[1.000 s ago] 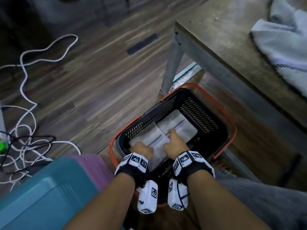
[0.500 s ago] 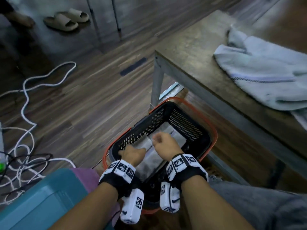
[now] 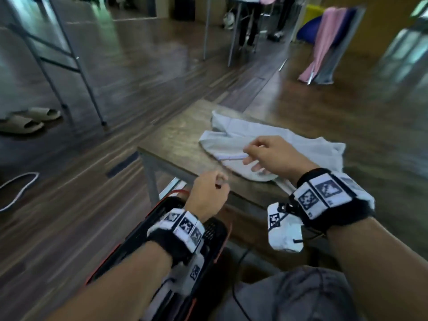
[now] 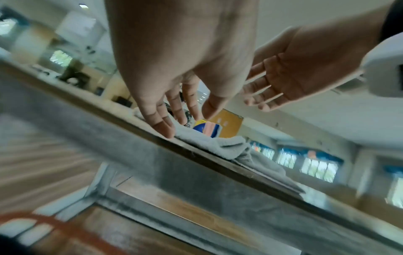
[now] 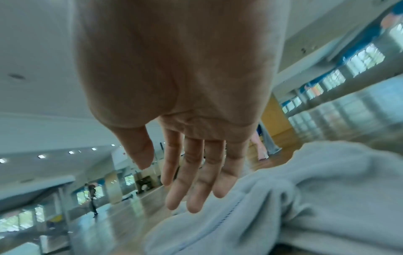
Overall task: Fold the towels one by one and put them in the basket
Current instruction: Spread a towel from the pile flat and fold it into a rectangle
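Two empty hands, right hand (image 3: 272, 156) with fingers (image 5: 191, 189) loosely spread over crumpled grey towel (image 3: 289, 147) on tabletop (image 3: 176, 144), left hand (image 3: 208, 195) relaxed at 7 o'clock above basket (image 3: 215, 230)

The left hand (image 4: 183, 57) hung open above the table edge (image 4: 196, 172), fingers relaxed. A grey towel (image 4: 209, 141) lay at five o'clock, the right hand (image 4: 294, 69) at three.

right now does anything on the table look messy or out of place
Only the grey towel: it lies crumpled and unfolded on the wooden table, with a corner drooping over the near edge. That fits a towel not yet folded. Both hands are open and hold nothing; the right hand hovers over it. Nothing looks spilled or damaged.
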